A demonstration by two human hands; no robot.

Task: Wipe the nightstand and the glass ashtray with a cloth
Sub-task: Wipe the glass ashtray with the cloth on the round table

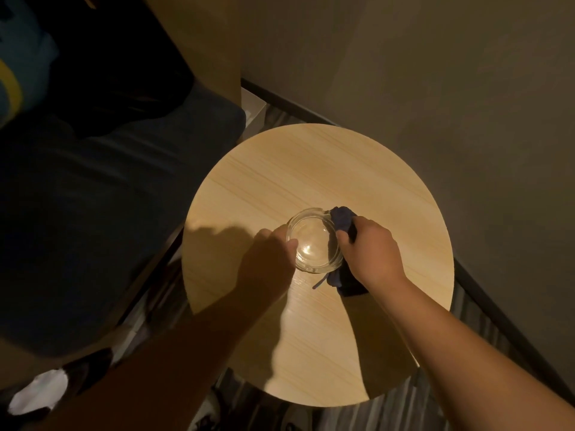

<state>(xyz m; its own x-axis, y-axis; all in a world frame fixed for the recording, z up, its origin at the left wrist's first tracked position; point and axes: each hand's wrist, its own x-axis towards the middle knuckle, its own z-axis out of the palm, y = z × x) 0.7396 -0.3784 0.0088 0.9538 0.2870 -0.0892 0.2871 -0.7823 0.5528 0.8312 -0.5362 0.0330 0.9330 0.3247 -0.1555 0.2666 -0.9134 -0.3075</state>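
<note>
Presently: glass ashtray (pixel 315 241) stood mid-nightstand (pixel 311 169). My left hand (pixel 267 259) clasped its rim, steadying; my right hand (pixel 368 251) was fisted round the blue cloth (pixel 342 217), pressed against the outer wall — ashtray-wiping step. Next, likely: work round the bowl.

Dim grey wall (pixel 435 73), dark bed (pixel 93 213), striped floor (pixel 404 412)

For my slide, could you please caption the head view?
Left hand steadies glass ashtray while right hand wipes it with blue cloth.
</note>
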